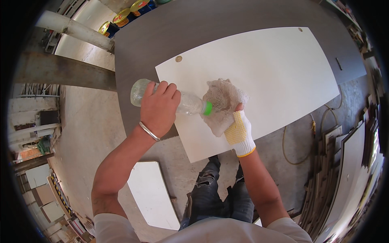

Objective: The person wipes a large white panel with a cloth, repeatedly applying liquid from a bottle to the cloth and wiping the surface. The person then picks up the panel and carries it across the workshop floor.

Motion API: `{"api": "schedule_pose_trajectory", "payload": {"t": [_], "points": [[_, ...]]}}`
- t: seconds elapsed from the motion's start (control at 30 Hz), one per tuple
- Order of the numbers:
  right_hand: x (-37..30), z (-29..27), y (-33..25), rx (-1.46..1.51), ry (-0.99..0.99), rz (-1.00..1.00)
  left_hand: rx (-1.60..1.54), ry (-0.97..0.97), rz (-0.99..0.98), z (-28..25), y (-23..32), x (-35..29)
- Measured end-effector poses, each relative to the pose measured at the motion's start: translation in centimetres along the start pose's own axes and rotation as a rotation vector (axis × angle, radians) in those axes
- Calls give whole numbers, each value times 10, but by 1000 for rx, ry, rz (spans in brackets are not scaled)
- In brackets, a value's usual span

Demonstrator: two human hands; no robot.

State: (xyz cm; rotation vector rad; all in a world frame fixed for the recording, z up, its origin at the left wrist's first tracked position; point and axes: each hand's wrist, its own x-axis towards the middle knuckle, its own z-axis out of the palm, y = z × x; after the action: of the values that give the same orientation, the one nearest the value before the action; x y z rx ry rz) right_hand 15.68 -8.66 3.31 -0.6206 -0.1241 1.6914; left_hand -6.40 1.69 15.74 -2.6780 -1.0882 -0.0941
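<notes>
My bare left hand (160,107), with a silver bangle on its wrist, is wrapped round a clear plastic bottle (189,103). The bottle lies nearly level, its green cap (208,108) pointing right at a crumpled greyish-white rag (227,101). Whether liquid is coming out cannot be seen. My right hand (240,131) wears a white glove with yellow dots and a bare thumb tip; it grips the rag's near right side, fingers mostly hidden beneath. Both hands are over a white board (283,77) with two round fittings near its far edge.
Under the white board is a larger dark grey panel (162,40). Several tins (123,17) stand beyond its far left edge. Another white panel (152,194) is down by my legs. Stacked boards (344,162) line the right side, near a hose (285,146) on the floor. Beams (73,69) reach in from the left.
</notes>
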Motion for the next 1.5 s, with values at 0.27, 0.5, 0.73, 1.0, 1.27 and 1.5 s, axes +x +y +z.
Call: {"api": "schedule_pose_trajectory", "payload": {"t": [0.27, 0.5, 0.73, 1.0, 1.27, 1.5], "points": [[-4, 9, 20, 124, -14, 116, -68, -3, -188, 21, -11, -19], [-45, 5, 15, 379, 293, 162, -311, 8, -508, 98, -22, -97], [-169, -129, -79, 208, 502, -357, -992, 230, -1305, 178, -102, -168], [-124, -142, -53, -1806, 603, -537, -709, 106, -1276, 175, 17, -187], [-93, -165, -72, -1995, 372, -605, -500, 7, -238, 197, 155, 101], [-65, -253, -216, -1975, 825, -784, -287, -97, -226, 215, 190, 118]]}}
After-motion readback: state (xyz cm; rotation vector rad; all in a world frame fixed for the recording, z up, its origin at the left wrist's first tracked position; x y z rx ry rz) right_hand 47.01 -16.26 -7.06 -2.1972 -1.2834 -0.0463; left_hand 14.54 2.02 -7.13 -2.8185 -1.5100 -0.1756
